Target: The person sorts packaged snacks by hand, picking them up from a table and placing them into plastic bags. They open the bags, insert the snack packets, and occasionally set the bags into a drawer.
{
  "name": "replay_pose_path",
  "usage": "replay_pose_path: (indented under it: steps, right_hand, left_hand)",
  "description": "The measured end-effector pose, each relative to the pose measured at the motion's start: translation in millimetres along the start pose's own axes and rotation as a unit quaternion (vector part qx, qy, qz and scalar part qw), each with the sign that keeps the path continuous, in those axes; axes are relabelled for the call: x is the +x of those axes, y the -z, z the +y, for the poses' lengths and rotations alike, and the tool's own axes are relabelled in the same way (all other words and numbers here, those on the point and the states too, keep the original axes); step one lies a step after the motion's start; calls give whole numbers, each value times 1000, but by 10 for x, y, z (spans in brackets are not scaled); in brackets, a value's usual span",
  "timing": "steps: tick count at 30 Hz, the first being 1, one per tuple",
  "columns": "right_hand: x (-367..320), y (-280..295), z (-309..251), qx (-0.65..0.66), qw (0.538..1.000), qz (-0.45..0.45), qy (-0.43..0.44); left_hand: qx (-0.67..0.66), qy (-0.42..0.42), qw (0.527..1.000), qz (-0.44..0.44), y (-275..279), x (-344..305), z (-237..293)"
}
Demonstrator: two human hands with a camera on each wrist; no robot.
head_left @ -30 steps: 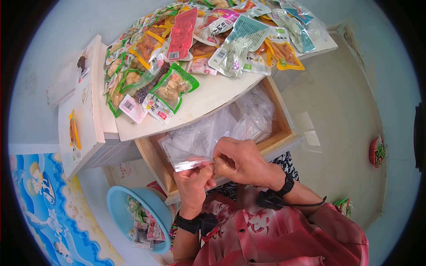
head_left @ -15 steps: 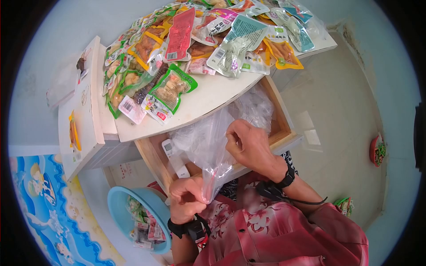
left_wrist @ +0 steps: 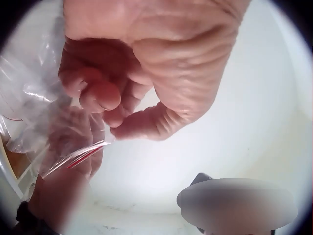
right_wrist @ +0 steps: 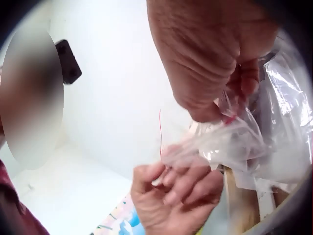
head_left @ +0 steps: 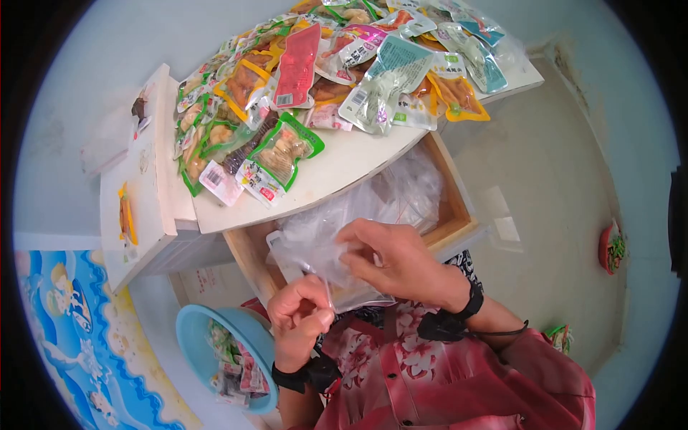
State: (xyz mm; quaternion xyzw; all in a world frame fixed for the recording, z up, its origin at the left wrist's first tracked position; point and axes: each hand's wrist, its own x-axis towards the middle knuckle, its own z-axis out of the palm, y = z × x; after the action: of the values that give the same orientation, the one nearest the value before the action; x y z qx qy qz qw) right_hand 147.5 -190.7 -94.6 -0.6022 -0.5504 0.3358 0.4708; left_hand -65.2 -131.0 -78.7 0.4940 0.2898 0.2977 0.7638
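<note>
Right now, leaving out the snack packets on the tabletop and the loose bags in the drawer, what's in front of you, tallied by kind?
hands: 2 (left hand, right hand)
clear zip bag, pinched by both: 1
open wooden drawer: 1
blue basin: 1
Total: 5

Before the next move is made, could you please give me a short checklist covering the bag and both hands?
1. Left hand pinches the clear bag at its edge: ok.
2. Right hand grips the bag's upper part: ok.
3. Bag mouth pulled open: cannot tell.
4. Bag holds nothing: ok, nothing shows inside.
5. Snack packets lie on the tabletop beyond the open drawer: ok.
6. Blue basin sits low by the left hand, with packets in it: ok.
</note>
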Motion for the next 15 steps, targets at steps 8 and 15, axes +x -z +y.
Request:
replay_pose_path:
  steps: [8,15]
  right_hand:
    - [-61,-329,-32,-58,984,68,152]
    - [66,-32,40,-35,989,133,58]
  left_hand:
    - [340,-81,917,190,-336,-113,16]
    - [361,-116,880,287,40,-311,-39]
